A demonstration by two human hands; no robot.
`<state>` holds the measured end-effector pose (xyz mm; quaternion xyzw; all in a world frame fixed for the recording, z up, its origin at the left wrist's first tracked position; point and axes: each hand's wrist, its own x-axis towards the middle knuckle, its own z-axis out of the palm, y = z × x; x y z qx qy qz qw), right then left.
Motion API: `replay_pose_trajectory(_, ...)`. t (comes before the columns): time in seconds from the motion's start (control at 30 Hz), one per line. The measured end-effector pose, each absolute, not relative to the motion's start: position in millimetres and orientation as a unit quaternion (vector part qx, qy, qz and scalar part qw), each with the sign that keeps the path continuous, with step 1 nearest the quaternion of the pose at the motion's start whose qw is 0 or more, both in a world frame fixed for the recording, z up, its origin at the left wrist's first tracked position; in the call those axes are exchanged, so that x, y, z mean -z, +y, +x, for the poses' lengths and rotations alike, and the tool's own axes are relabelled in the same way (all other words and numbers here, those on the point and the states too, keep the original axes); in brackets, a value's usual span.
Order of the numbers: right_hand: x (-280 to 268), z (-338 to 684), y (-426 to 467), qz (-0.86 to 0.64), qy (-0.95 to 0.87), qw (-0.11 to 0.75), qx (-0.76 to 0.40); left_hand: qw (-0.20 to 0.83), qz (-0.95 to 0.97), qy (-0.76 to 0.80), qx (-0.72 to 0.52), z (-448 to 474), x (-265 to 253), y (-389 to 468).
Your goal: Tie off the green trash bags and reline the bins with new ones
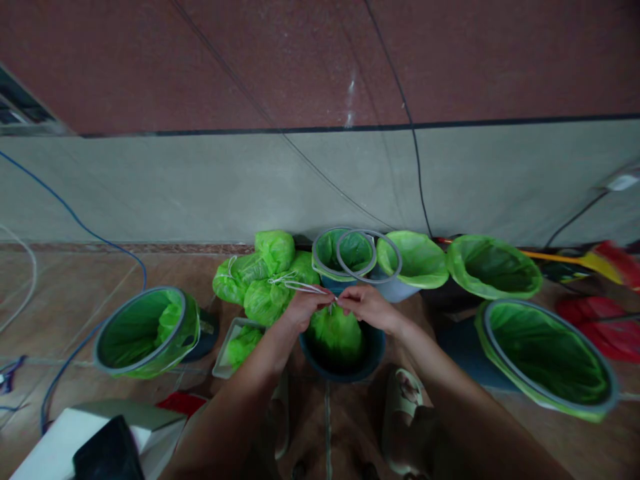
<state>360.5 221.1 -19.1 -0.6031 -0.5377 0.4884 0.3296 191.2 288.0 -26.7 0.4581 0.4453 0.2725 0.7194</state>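
Note:
In front of my feet, a green garbage bag (336, 337) bulges inside a dark round bin (345, 375). My left hand (306, 308) and my right hand (367, 307) meet above it, fingers pinched around the bag's white drawstring at its gathered neck. Exactly how the string runs between the fingertips is too small to make out. From behind my left hand, a pale loop of string (305, 287) reaches left. Several filled, tied green bags (265, 300) are heaped beyond that hand. Past my right hand, a loose grey ring (399, 250) rests across two lined bins.
Along the wall stand several bins with green liners, including one at far right (550, 353) and one at left (145, 333). A shallow tray (223, 360) holds a green bag. A blue cable (75, 217) crosses the floor; a white box (65, 440) sits lower left.

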Motion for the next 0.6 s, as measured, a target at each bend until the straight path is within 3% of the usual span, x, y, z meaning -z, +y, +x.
replay_pose_trajectory(0.3, 26.4, 362.2, 219.7, -0.623, -0.571, 0.259, -0.467, 0.649, 0.581, 0.391, -0.297, 196.8, 31.5, 285.8)
replay_pose_trajectory(0.5, 34.9, 362.9, 223.2, -0.66, -0.525, 0.304, -0.444, 0.549, 0.667, 0.39, -0.318, 201.5, 39.7, 279.1)
replay_pose_trajectory(0.6, 33.4, 363.1, 223.0, -0.634, -0.517, 0.318, -0.479, 0.549, 0.665, 0.378, -0.338, 204.3, 44.7, 272.2)
